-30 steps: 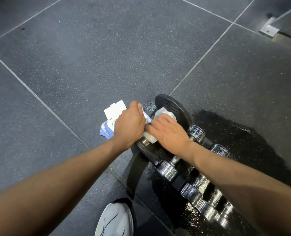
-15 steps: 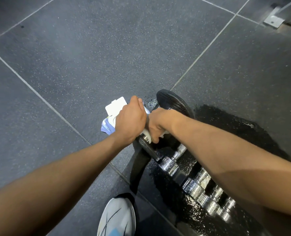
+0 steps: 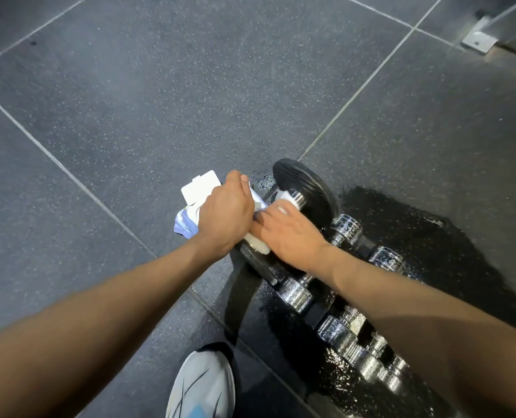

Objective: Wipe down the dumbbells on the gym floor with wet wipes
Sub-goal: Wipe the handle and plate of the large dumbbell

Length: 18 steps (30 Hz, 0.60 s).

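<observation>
A black dumbbell [image 3: 306, 188] lies on the dark rubber floor, its far plate standing on edge. My right hand [image 3: 287, 236] presses a white wet wipe [image 3: 258, 245] around the dumbbell's handle; the wipe's other end shows by the far plate. My left hand [image 3: 225, 215] is a closed fist on the rim of the near plate, holding the dumbbell; its fingers are hidden. Just behind that hand lies the wet-wipes pack [image 3: 201, 187], its white lid flipped open.
Several small chrome dumbbells [image 3: 294, 294] sit in a row to the right, running toward me on a wet, shiny floor patch [image 3: 431, 236]. My white shoe [image 3: 202, 387] is at the bottom. A metal bracket [image 3: 478, 40] sits at the far right corner.
My right hand slid with the wipe down the handle toward the near plate, then back toward the far plate. My left hand has stayed in its place.
</observation>
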Motion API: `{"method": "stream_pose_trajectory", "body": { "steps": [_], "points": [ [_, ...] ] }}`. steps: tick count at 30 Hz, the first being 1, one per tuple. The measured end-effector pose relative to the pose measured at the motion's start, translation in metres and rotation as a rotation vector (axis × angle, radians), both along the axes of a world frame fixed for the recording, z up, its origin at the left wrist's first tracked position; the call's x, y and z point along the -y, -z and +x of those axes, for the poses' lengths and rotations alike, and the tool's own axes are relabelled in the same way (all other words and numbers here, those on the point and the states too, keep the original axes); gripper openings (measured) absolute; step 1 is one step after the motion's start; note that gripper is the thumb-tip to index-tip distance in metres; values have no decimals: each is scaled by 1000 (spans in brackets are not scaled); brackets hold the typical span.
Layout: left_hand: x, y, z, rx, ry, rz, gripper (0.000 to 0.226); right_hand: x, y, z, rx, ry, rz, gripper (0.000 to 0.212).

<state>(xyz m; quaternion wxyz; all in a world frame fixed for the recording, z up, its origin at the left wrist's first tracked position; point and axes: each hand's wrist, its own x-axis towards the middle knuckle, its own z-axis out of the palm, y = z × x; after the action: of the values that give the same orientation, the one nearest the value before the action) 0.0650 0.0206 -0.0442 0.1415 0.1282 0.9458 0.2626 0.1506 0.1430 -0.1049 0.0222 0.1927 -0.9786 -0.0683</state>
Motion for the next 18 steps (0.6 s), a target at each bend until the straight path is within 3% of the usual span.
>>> {"method": "stream_pose_trajectory", "body": {
  "steps": [6, 10, 14, 18],
  "points": [
    [-1, -1, 2, -21, 36, -21, 31, -23, 1, -12, -124, 77, -4, 18],
    [-1, -3, 1, -21, 41, -36, 31, -8, -42, -44, 408, 76, 149, 21],
    [-3, -6, 4, -15, 71, -60, 28, 3, -71, -73, 887, 213, 210, 25],
    [-3, -7, 5, -17, 62, -43, 31, 10, -77, -68, 987, 441, -113, 18]
  ]
}}
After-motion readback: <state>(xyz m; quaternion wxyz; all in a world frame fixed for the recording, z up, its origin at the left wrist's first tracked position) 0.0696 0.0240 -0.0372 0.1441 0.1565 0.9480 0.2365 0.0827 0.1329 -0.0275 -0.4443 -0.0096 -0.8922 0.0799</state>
